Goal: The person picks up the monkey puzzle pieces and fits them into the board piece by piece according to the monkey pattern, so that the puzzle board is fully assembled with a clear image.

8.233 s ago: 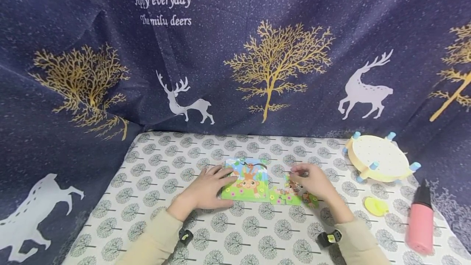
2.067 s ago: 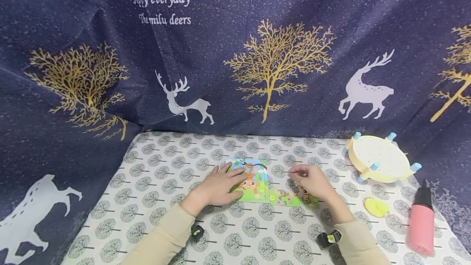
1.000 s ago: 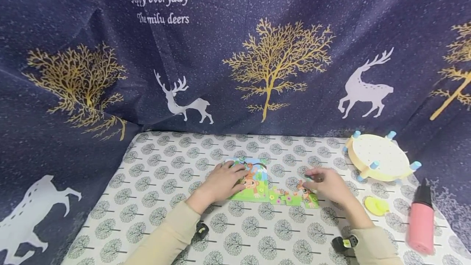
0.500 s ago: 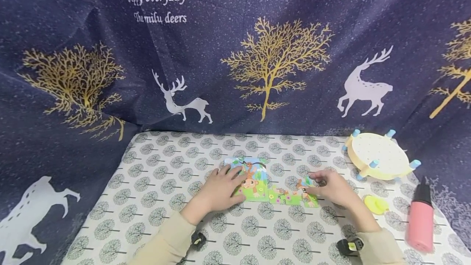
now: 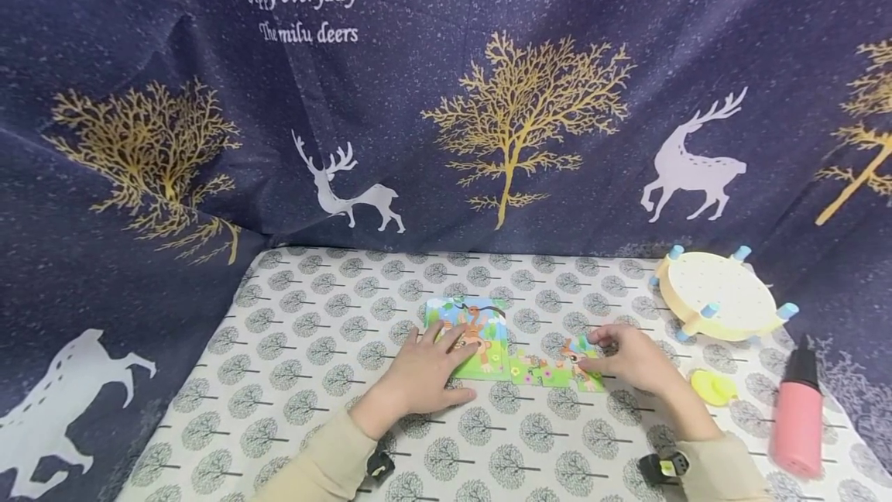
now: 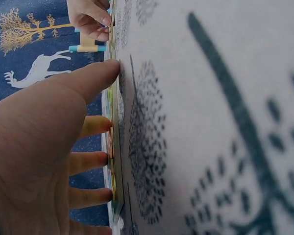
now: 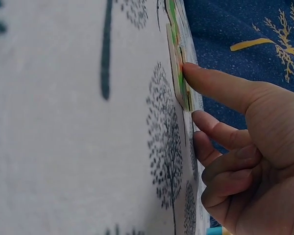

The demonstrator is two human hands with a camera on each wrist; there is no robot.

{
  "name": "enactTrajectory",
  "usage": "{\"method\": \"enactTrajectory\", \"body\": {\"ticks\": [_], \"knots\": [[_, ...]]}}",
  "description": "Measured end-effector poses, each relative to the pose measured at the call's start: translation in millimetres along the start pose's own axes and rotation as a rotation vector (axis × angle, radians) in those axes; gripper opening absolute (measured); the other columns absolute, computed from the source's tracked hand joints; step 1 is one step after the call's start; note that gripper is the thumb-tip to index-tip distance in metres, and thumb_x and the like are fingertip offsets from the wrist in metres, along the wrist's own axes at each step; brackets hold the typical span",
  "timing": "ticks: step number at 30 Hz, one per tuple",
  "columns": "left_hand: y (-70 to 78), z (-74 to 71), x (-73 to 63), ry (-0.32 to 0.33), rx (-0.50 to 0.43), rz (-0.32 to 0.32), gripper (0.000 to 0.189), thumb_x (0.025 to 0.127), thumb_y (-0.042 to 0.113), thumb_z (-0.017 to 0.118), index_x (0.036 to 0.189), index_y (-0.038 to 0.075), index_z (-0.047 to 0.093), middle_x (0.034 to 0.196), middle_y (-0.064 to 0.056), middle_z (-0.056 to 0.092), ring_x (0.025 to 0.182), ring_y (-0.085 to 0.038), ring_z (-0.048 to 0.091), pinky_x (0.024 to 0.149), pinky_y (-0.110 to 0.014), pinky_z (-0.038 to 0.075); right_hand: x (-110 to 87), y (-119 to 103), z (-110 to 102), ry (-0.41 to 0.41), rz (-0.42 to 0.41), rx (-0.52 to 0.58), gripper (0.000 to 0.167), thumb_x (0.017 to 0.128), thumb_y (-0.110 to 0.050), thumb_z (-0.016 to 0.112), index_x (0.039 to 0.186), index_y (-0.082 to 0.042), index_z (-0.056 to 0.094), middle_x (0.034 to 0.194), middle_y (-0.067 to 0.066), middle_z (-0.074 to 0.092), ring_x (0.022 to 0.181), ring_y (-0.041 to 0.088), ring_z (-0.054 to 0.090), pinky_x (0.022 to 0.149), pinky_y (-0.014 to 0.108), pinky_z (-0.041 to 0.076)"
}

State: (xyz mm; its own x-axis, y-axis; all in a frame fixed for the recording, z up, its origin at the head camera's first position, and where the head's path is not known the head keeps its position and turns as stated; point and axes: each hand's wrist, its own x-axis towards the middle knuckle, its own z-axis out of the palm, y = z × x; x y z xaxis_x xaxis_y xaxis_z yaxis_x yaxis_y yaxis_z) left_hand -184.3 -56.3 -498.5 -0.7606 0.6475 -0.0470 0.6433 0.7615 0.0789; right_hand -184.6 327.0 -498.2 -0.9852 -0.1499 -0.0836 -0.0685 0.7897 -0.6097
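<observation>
My left hand (image 5: 428,370) lies with spread fingers on a square picture puzzle (image 5: 491,331) showing an orange monkey, blue sky and green grass. In the left wrist view its fingertips rest on the thin puzzle's surface, the thumb (image 6: 95,81) at the near side. To the right, several loose jigsaw pieces (image 5: 550,376) form a low row on the cloth. My right hand (image 5: 630,359) pinches a jigsaw piece (image 5: 577,345) at the row's right end. In the right wrist view the thumb (image 7: 206,78) presses its top and the index fingertip meets its edge; the other fingers curl in.
On the right lie a yellow plastic piece (image 5: 712,387) and a pink bottle (image 5: 797,424) with a black nozzle. A round cream toy stand (image 5: 718,293) with blue-tipped legs is at the back right. A dark blue deer-print curtain (image 5: 390,99) hangs behind the cloth-covered table (image 5: 313,409).
My right hand has moved right, and a jigsaw piece now shows above the row's right end, where the hand was before. My left hand has shifted slightly right and nearer on the puzzle.
</observation>
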Motion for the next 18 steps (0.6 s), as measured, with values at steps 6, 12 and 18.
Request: {"method": "enactTrajectory", "body": {"ticks": [6,12,18], "knots": [[-0.3,-3.1,-0.7,0.007,-0.03,0.008,0.078,0.094,0.072,0.056,0.159,0.03,0.045,0.168,-0.007,0.032,0.149,-0.047,0.032,0.11,-0.076,0.032,-1.5,-6.0,1.2,0.004,0.027,-0.028,0.067,0.077,-0.055,0.088,0.12,-0.006,0.071,0.111,0.006,0.071,0.096,0.023,0.065,0.084,0.048,0.057],[-0.5,-2.6,1.7,0.011,0.006,0.014,0.081,0.093,0.074,0.055,0.16,0.03,0.042,0.167,-0.006,0.034,0.147,-0.046,0.035,0.109,-0.075,0.035,1.0,-12.9,6.6,0.03,0.027,-0.093,0.073,0.076,-0.062,0.086,0.121,-0.006,0.069,0.107,0.007,0.069,0.094,0.025,0.064,0.081,0.048,0.057],[-0.9,0.6,5.7,-0.004,-0.021,-0.005,0.081,0.092,0.073,0.057,0.16,0.031,0.044,0.169,-0.005,0.029,0.149,-0.046,0.031,0.109,-0.076,0.034,2.8,-18.4,8.7,0.015,0.063,-0.095,0.073,0.076,-0.06,0.087,0.119,-0.006,0.067,0.104,0.007,0.066,0.087,0.022,0.061,0.075,0.045,0.055]]}}
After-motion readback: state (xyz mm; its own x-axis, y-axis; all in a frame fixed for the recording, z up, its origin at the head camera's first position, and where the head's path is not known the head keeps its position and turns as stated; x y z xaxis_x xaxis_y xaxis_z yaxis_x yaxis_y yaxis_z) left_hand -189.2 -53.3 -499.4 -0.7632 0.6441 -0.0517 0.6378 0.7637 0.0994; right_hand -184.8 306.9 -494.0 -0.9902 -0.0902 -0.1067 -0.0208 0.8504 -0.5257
